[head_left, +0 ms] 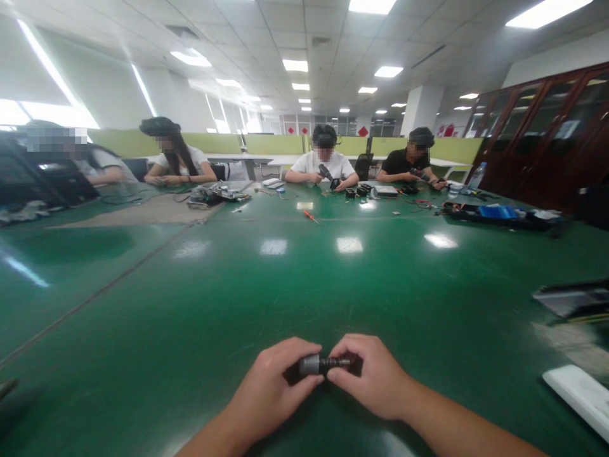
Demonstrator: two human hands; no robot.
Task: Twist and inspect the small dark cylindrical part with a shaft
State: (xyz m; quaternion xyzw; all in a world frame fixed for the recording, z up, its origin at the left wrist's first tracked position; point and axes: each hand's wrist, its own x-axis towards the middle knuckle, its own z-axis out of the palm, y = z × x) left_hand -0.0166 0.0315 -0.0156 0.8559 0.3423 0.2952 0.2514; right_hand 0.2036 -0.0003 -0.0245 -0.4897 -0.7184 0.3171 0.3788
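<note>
Fingers (pixel 304 346) of a person's left hand (pixel 269 384) wrap the grey end of a small cylindrical part (pixel 311 365), while those of the right hand (pixel 375 376) pinch its dark, ridged end, low over the near side of a green worktop (pixel 304 285). Handling appears to be under way: both hands are on the piece, and its two sections line up end to end. Whether they are fully joined cannot be told, so what is left to do is unclear. The grey section is smooth, broad and faintly shiny; the black one is narrower and ringed, running to a slim tip partly hidden by the right hand. Farther out, a red-handled screwdriver (pixel 311 217) lies alone, well apart, and co-workers (pixel 325 158) sit along the far edge among scattered parts (pixel 361 190).
</note>
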